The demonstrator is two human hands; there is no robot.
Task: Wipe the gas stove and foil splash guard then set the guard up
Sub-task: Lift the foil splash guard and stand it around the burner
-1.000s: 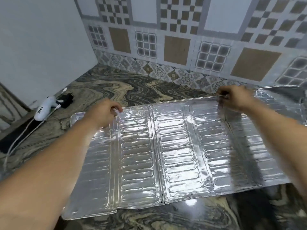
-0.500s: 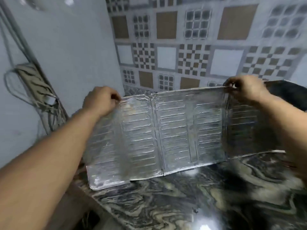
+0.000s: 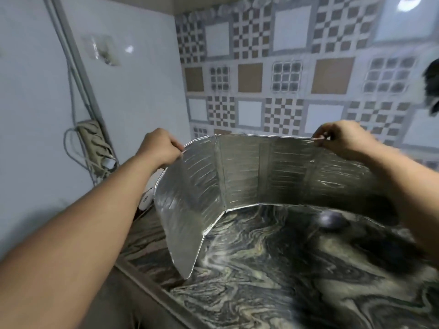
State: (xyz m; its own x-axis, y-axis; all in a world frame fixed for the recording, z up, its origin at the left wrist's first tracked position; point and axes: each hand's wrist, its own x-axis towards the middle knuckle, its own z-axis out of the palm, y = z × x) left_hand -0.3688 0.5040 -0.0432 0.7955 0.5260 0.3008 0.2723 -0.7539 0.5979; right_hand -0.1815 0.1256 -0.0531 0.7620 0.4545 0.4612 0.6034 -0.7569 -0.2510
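The foil splash guard [image 3: 249,172] is a ribbed silver sheet of several hinged panels. It stands upright on the dark marbled counter [image 3: 273,269], bent into a curve with its left end panel swung toward me. My left hand [image 3: 159,148] pinches the guard's top edge at the left fold. My right hand [image 3: 342,138] pinches the same top edge further right. Behind my right forearm the guard's right end is hidden. No gas stove is in view.
A patterned tiled wall [image 3: 285,79] rises close behind the guard. On the white side wall hangs a power strip [image 3: 95,143] with cables. A white device [image 3: 145,199] lies on the counter just left of the guard. The counter's front edge [image 3: 152,290] runs diagonally at lower left.
The guard went from lying flat on the counter to standing upright, and its left panel has folded toward me. Both hands kept their grip on the top edge and rose with it.
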